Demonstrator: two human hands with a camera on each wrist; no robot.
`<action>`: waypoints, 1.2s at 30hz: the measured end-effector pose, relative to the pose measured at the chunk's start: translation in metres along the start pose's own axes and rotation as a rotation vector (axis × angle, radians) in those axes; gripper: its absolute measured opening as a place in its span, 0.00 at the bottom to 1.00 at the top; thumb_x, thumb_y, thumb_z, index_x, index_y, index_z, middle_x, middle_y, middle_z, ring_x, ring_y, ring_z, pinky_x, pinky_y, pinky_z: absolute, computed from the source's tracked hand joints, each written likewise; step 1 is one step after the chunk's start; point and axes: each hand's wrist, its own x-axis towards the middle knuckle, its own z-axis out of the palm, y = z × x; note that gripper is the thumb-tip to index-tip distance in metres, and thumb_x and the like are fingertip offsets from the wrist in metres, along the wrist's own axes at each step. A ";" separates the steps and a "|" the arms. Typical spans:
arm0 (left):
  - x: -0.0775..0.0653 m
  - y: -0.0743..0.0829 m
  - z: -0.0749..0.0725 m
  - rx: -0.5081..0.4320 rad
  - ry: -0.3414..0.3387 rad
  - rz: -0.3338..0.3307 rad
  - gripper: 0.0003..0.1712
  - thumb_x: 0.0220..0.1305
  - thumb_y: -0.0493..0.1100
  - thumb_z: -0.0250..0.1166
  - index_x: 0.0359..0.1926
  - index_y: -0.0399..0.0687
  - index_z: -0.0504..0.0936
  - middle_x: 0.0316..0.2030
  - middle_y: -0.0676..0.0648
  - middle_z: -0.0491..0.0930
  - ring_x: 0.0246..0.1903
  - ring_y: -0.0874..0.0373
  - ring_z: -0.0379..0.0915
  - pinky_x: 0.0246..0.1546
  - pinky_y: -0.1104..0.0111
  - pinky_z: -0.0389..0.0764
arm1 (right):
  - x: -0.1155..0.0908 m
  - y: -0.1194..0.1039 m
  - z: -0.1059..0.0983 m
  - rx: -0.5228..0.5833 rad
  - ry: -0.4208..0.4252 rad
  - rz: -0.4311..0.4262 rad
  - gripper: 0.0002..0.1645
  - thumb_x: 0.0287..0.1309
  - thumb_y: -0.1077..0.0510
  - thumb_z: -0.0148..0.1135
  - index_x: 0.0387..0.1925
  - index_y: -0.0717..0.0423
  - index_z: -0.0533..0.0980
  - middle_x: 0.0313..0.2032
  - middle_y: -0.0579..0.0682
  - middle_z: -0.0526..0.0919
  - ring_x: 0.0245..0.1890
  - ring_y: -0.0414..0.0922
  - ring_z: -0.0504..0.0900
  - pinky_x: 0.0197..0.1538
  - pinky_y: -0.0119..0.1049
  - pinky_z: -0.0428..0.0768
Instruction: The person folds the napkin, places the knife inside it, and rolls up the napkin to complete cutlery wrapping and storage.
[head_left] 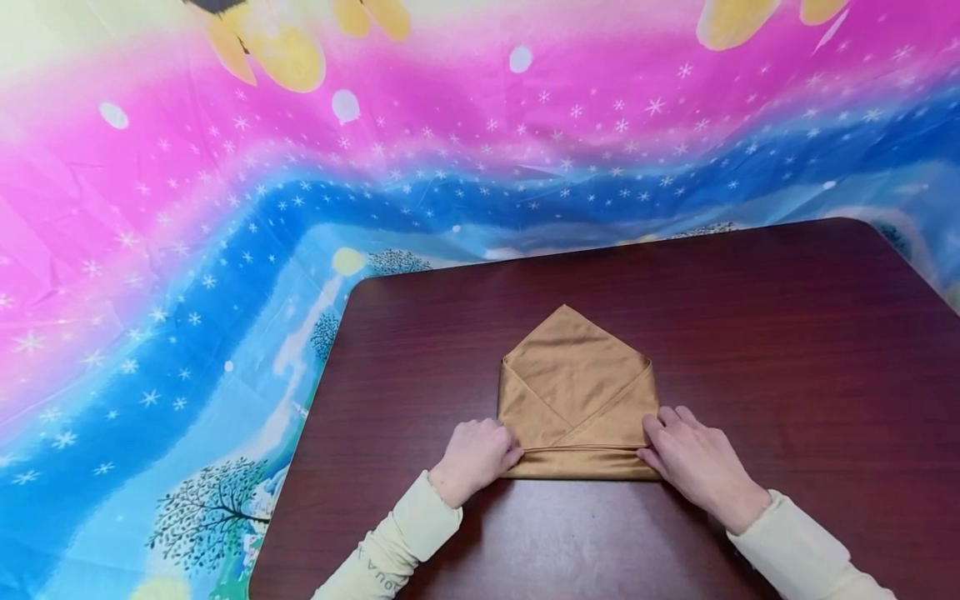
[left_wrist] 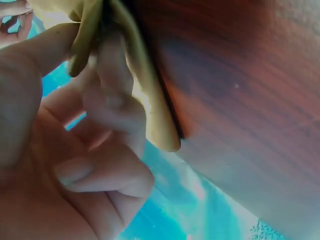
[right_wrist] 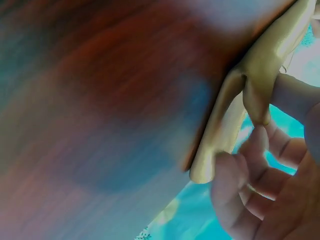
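A gold satin cloth (head_left: 573, 375) lies folded on the dark wooden table, shaped like an envelope with its point away from me. Across its near part runs a raised folded edge. At the left end of that edge my left hand (head_left: 478, 454) pinches the fabric between thumb and fingers; the left wrist view shows the pinched fold (left_wrist: 87, 42) above the lower layer (left_wrist: 157, 120). My right hand (head_left: 693, 458) pinches the opposite end, where the right wrist view shows the fold (right_wrist: 258, 95) between thumb and fingertips and the lower layer (right_wrist: 205, 165) beneath.
The reddish-brown table (head_left: 795, 358) has rounded corners and reaches out on both sides of the cloth. Behind it and along its left side hangs a printed backdrop (head_left: 420, 108) in pink and blue with snowflakes and trees.
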 end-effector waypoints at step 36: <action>-0.028 -0.007 -0.005 0.109 0.043 0.301 0.12 0.52 0.52 0.70 0.36 0.54 0.84 0.33 0.56 0.72 0.33 0.59 0.70 0.34 0.70 0.72 | -0.014 0.010 0.000 0.054 0.072 -0.343 0.16 0.33 0.58 0.72 0.25 0.48 0.73 0.28 0.42 0.75 0.27 0.42 0.73 0.31 0.38 0.74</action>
